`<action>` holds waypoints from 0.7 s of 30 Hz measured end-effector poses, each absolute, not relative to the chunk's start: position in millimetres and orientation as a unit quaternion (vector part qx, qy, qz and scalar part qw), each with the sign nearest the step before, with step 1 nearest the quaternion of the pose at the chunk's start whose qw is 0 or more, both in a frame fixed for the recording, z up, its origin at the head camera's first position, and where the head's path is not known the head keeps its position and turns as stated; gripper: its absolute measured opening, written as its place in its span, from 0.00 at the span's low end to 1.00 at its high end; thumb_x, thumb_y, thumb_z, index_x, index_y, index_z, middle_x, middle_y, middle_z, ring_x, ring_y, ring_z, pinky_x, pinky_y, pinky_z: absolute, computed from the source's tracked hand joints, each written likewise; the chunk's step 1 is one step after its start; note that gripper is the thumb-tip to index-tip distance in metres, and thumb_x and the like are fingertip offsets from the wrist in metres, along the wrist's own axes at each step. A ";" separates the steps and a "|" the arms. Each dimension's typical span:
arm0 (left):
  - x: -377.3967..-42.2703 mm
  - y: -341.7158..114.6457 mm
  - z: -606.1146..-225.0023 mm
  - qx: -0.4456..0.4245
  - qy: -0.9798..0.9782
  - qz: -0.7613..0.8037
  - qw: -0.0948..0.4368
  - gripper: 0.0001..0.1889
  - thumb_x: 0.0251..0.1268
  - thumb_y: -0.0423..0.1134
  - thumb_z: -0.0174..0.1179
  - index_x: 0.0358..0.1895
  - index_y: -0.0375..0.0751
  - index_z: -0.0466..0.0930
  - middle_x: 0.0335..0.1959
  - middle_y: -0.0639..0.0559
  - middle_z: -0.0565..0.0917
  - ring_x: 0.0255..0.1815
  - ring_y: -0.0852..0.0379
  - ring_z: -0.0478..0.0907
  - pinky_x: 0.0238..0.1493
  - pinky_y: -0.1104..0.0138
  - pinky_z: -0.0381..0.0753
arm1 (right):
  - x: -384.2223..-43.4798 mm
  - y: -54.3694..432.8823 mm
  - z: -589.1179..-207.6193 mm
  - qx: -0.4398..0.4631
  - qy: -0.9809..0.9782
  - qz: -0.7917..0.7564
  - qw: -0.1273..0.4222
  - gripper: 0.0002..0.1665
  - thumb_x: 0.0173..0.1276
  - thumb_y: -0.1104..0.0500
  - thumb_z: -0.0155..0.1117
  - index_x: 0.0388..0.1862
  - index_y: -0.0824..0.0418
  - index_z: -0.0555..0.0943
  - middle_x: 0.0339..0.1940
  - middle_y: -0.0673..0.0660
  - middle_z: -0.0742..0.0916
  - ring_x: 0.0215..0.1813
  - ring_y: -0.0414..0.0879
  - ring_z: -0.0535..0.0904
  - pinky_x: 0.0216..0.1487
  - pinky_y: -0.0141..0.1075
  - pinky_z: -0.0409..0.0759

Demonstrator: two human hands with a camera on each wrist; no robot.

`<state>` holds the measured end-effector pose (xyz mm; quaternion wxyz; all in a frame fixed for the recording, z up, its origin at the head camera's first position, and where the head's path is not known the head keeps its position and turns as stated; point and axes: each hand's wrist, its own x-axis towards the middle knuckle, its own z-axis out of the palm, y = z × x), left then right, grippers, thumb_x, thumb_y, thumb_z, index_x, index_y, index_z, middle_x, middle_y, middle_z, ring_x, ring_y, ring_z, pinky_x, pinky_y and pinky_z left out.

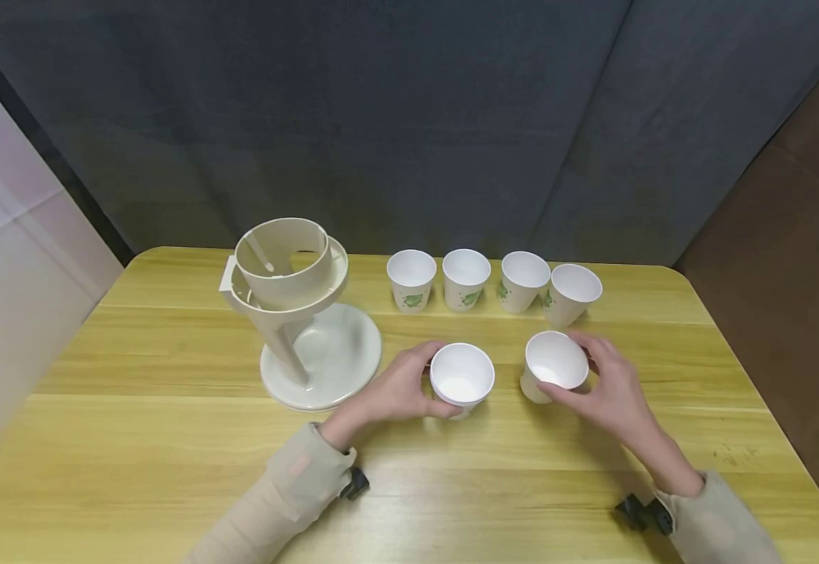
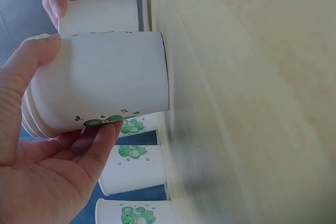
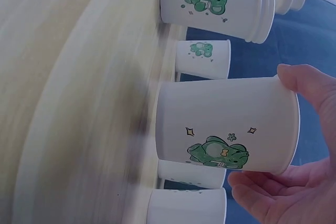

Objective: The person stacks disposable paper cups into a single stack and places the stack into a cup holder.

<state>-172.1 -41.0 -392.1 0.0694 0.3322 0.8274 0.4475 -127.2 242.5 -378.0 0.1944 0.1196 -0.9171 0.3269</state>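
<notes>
My left hand (image 1: 404, 387) grips a small stack of white paper cups (image 1: 462, 377), thumb on the near side and fingers curled round the far side. Two or three rims show at the top of the stack in the left wrist view. To the right, my right hand (image 1: 610, 389) holds a single white paper cup (image 1: 538, 384) between thumb and fingers. A green bear print (image 3: 218, 153) marks its side in the right wrist view. Both the stack and the cup stand upright, their bottoms right at the tabletop, with a gap between them.
Behind the hands, several white paper cups (image 1: 412, 288) stand upright in a row. Left of the stack is a cream plastic stand (image 1: 284, 313) with a round base (image 1: 346, 352) and an open cylinder on top. A dark curtain (image 1: 353, 125) hangs behind the wooden table (image 1: 134, 462).
</notes>
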 end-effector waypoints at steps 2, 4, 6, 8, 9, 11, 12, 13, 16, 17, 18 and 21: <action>-172.1 -41.0 -392.5 0.332 0.828 0.446 0.068 0.37 0.37 0.37 0.76 0.57 0.31 0.70 0.49 0.44 0.80 0.48 0.51 0.77 0.52 0.62 0.75 | -124.8 242.2 -378.3 0.124 -0.917 0.325 0.198 0.40 0.35 0.61 0.81 0.50 0.69 0.76 0.41 0.61 0.81 0.42 0.49 0.75 0.41 0.21 0.71; -172.3 -41.0 -393.0 0.333 0.828 0.446 0.068 0.37 0.37 0.37 0.76 0.56 0.31 0.70 0.49 0.44 0.80 0.48 0.51 0.77 0.53 0.62 0.75 | -122.2 241.6 -378.8 0.128 -0.916 0.323 0.201 0.40 0.35 0.62 0.81 0.50 0.70 0.76 0.40 0.61 0.81 0.41 0.49 0.75 0.40 0.20 0.71; -172.6 -40.9 -393.4 0.334 0.828 0.446 0.067 0.37 0.38 0.37 0.76 0.56 0.31 0.70 0.49 0.44 0.80 0.48 0.51 0.77 0.53 0.62 0.75 | -119.6 240.8 -379.1 0.131 -0.916 0.320 0.202 0.40 0.34 0.62 0.81 0.49 0.70 0.76 0.40 0.61 0.81 0.41 0.48 0.76 0.40 0.21 0.73; -172.9 -40.8 -393.8 0.335 0.827 0.447 0.067 0.37 0.38 0.37 0.76 0.56 0.31 0.70 0.49 0.43 0.80 0.49 0.51 0.77 0.53 0.62 0.75 | -116.7 239.4 -379.2 0.133 -0.917 0.316 0.203 0.41 0.33 0.62 0.82 0.50 0.71 0.76 0.39 0.60 0.81 0.40 0.48 0.76 0.39 0.25 0.76; -173.0 -40.7 -393.9 0.335 0.826 0.447 0.068 0.37 0.38 0.37 0.76 0.56 0.30 0.70 0.49 0.43 0.80 0.49 0.50 0.77 0.53 0.62 0.75 | -115.3 238.5 -379.1 0.135 -0.917 0.316 0.204 0.41 0.33 0.62 0.82 0.50 0.71 0.76 0.39 0.60 0.81 0.40 0.48 0.76 0.39 0.26 0.76; -173.3 -40.7 -394.3 0.336 0.826 0.447 0.067 0.37 0.38 0.37 0.76 0.57 0.30 0.70 0.49 0.43 0.79 0.49 0.50 0.77 0.53 0.62 0.75 | -112.8 236.5 -378.8 0.139 -0.916 0.315 0.204 0.41 0.32 0.62 0.82 0.50 0.71 0.76 0.40 0.60 0.81 0.40 0.47 0.76 0.38 0.27 0.77; -173.4 -40.7 -394.6 0.336 0.827 0.446 0.067 0.37 0.38 0.37 0.76 0.57 0.30 0.70 0.49 0.43 0.79 0.49 0.50 0.77 0.53 0.62 0.75 | -111.4 235.3 -378.6 0.142 -0.916 0.316 0.203 0.42 0.32 0.62 0.82 0.50 0.71 0.76 0.40 0.61 0.81 0.40 0.47 0.76 0.38 0.27 0.78; -173.5 -40.8 -394.9 0.336 0.826 0.447 0.066 0.38 0.38 0.37 0.76 0.57 0.30 0.70 0.49 0.43 0.79 0.49 0.50 0.77 0.53 0.62 0.75 | -110.1 234.1 -378.1 0.145 -0.915 0.318 0.203 0.42 0.32 0.62 0.82 0.50 0.71 0.76 0.41 0.60 0.81 0.41 0.48 0.76 0.39 0.27 0.78; -174.0 -40.6 -395.5 0.337 0.827 0.445 0.064 0.38 0.38 0.37 0.76 0.56 0.30 0.70 0.49 0.43 0.80 0.49 0.51 0.77 0.53 0.62 0.75 | -106.1 231.0 -375.7 0.156 -0.911 0.327 0.200 0.42 0.32 0.62 0.82 0.51 0.70 0.76 0.42 0.60 0.81 0.42 0.48 0.77 0.40 0.23 0.76; -174.1 -40.5 -395.6 0.337 0.827 0.444 0.064 0.38 0.38 0.37 0.76 0.56 0.30 0.70 0.49 0.43 0.80 0.49 0.51 0.77 0.53 0.63 0.75 | -104.6 229.9 -374.6 0.159 -0.909 0.331 0.198 0.42 0.33 0.62 0.82 0.51 0.69 0.76 0.43 0.59 0.81 0.43 0.48 0.77 0.41 0.21 0.75; -174.1 -40.4 -395.7 0.337 0.828 0.444 0.064 0.38 0.37 0.37 0.76 0.56 0.30 0.70 0.49 0.43 0.80 0.49 0.51 0.77 0.53 0.63 0.75 | -103.4 229.0 -373.5 0.162 -0.907 0.335 0.197 0.42 0.33 0.62 0.82 0.51 0.69 0.76 0.43 0.59 0.82 0.43 0.47 0.77 0.42 0.20 0.74; -174.3 -40.8 -396.1 0.337 0.828 0.443 0.064 0.38 0.37 0.37 0.76 0.56 0.30 0.70 0.49 0.43 0.80 0.49 0.51 0.77 0.53 0.63 0.75 | -100.2 225.8 -370.4 0.164 -0.904 0.344 0.192 0.43 0.33 0.62 0.82 0.52 0.68 0.76 0.43 0.57 0.81 0.44 0.45 0.76 0.44 0.17 0.71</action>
